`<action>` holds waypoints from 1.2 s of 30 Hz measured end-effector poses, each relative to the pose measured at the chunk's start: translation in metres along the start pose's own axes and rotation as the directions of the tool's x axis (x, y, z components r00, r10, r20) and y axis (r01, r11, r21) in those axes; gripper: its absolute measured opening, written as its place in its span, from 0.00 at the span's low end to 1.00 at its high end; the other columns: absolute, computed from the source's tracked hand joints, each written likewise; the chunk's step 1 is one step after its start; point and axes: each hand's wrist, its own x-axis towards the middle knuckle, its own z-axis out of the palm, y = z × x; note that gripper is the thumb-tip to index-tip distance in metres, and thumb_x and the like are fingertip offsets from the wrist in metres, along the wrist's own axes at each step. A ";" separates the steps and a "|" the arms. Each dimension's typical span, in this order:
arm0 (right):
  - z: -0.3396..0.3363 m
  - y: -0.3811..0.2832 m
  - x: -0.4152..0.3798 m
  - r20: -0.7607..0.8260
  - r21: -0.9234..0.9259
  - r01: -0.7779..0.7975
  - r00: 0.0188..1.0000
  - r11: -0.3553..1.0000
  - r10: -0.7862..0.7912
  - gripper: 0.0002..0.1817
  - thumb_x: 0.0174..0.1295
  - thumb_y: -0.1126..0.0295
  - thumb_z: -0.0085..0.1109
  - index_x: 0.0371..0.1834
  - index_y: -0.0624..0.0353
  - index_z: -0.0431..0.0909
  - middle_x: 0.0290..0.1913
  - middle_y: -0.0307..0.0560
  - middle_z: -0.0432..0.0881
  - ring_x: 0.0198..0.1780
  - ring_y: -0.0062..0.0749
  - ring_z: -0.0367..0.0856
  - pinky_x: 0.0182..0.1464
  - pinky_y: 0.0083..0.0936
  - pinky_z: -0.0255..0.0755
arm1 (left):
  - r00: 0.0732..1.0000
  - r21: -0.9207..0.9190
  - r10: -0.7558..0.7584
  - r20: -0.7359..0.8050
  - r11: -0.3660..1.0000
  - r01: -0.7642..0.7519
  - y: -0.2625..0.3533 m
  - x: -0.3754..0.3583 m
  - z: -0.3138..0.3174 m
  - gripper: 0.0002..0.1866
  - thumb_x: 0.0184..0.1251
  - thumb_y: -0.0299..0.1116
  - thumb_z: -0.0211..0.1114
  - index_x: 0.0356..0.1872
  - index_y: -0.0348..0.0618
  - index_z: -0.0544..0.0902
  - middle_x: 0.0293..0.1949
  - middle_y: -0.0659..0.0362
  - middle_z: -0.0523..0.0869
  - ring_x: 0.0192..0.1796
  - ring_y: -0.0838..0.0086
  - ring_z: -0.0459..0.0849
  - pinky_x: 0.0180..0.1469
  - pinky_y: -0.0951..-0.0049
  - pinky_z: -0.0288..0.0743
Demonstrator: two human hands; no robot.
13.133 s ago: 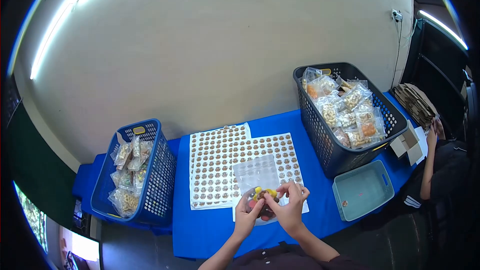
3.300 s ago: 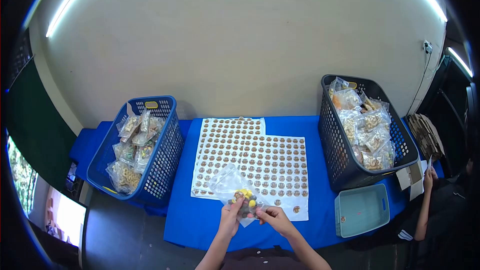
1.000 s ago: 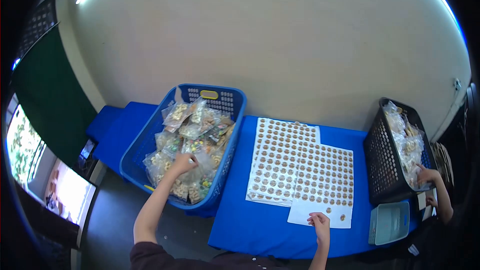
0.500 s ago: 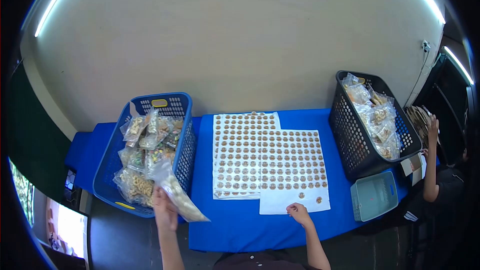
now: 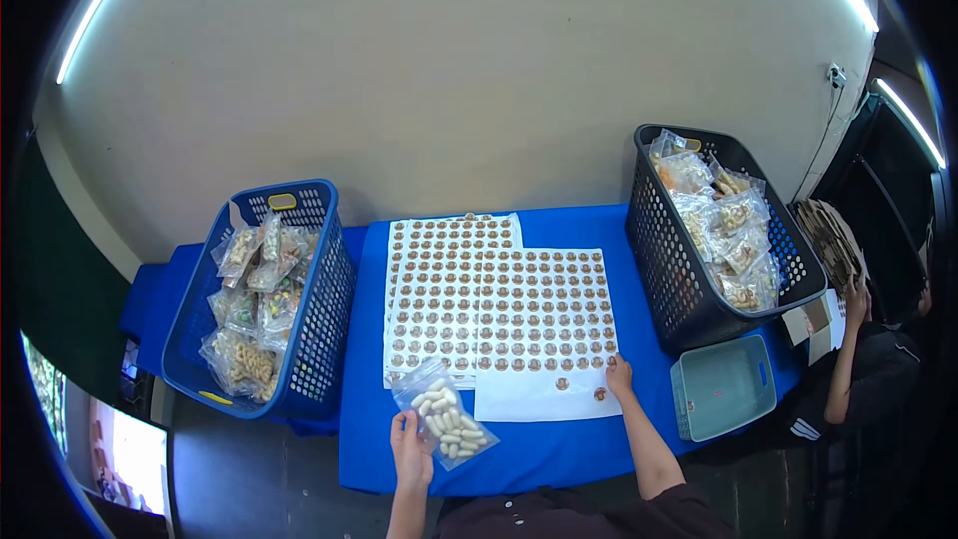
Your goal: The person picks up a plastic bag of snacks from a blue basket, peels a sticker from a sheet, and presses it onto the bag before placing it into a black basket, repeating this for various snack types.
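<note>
My left hand (image 5: 411,451) grips a clear plastic bag (image 5: 444,416) of pale, capsule-shaped pieces by its left edge, above the front of the table. Behind it lie white sheets (image 5: 539,404) printed with rows of round brown stickers (image 5: 534,332). At the right edge of the front sheet is my right hand (image 5: 620,377), its fingers drawn together by the end of the lowest full row. Whatever is between those fingertips is too small to make out. Two single stickers (image 5: 562,384) sit below that row.
A blue basket (image 5: 324,339) of filled bags stands left, a black basket (image 5: 664,279) of filled bags right. In front of the black one is a grey-green bin (image 5: 723,394). At far right, another person's hand (image 5: 856,304) touches stacked brown cardboard (image 5: 830,245).
My left hand has carried the bag rightward from the blue basket to the table front. My right hand has moved to the sheet's right edge. The other person's hand has lowered.
</note>
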 end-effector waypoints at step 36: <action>-0.190 -0.210 -0.084 0.520 0.853 -0.478 0.743 0.209 -0.422 0.08 0.58 0.76 0.53 0.40 0.61 0.73 0.34 0.40 0.75 0.30 0.21 0.71 0.38 0.19 0.68 | 0.848 0.075 -0.318 0.424 0.946 0.316 -0.031 -0.034 0.135 0.19 0.63 0.27 0.54 0.55 0.35 0.65 0.47 0.53 0.77 0.47 0.70 0.79 0.46 0.71 0.76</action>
